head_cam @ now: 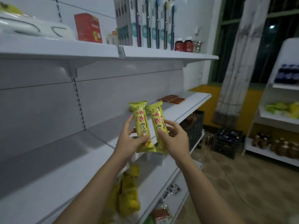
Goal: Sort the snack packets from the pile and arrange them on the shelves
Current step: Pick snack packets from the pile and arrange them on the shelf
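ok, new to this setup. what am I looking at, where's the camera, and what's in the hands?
There is no machine here. It is a single picture from a wide-angle camera worn on a person's head, looking forward and down along their bare arms. They face white shop shelving. The left hand grips the left packet, a yellow snack. The right hand grips the right packet, which has the same print. Both are held roughly upright, side by side, in front of the middle shelf. Flat orange-brown packets lie further along it. The top shelf carries packed toothbrushes, a red box and dark jars.
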Demonstrator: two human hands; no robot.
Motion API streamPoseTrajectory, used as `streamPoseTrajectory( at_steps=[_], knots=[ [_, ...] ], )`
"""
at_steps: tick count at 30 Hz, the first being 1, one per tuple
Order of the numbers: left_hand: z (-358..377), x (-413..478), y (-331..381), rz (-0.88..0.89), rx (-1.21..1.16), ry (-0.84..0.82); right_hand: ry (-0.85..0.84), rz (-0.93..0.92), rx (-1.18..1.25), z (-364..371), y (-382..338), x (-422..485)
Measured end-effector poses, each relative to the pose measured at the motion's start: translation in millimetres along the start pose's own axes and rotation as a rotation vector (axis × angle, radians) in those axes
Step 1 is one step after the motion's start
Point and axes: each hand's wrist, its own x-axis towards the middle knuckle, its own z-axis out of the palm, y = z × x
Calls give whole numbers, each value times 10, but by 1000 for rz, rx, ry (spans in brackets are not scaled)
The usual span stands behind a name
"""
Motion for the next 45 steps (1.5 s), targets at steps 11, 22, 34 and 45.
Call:
streamPoseTrajectory(
  at_steps=[11, 22, 34, 45],
  knots=[
    [957, 555, -338, -45, 88, -105, 110, 70, -27, -725, 461, 553],
    [1302, 1873, -909, -144, -89, 126, 45, 83, -64, -595, 1037, 2015],
    [1262, 3032, -1045, -86, -48, 379, -277, -21, -124, -155, 1365, 3450],
    [709, 3426, -1248, -282, 164, 764, -488, 18, -152, 340, 1797, 4750]
  ],
)
